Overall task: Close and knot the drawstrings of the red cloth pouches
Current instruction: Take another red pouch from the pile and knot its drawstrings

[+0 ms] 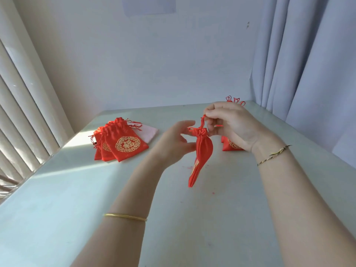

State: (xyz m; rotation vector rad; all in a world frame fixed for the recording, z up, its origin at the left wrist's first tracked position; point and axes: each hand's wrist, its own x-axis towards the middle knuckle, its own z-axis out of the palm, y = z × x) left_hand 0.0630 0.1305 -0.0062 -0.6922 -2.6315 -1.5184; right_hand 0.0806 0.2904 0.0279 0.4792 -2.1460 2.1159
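Note:
A red cloth pouch (202, 151) with a gold pattern hangs in the air above the table, its mouth drawn tight. My right hand (231, 124) pinches the red drawstring (202, 121) above the gathered neck and carries the pouch by it. My left hand (174, 143) is just left of the neck, fingers relaxed and spread, a fingertip near a short cord end. A pile of red pouches (119, 141) with gold emblems lies at the left of the table. More red pouches (231, 146) lie behind my right hand, partly hidden, their cord loops (235, 100) showing above it.
The pale table (96, 189) runs back to a white wall. A pink cloth (151, 132) lies under the left pile. Vertical blinds (23, 112) stand along the left edge, grey curtains (308, 64) at the right. Small red lint specks dot the table under the hanging pouch.

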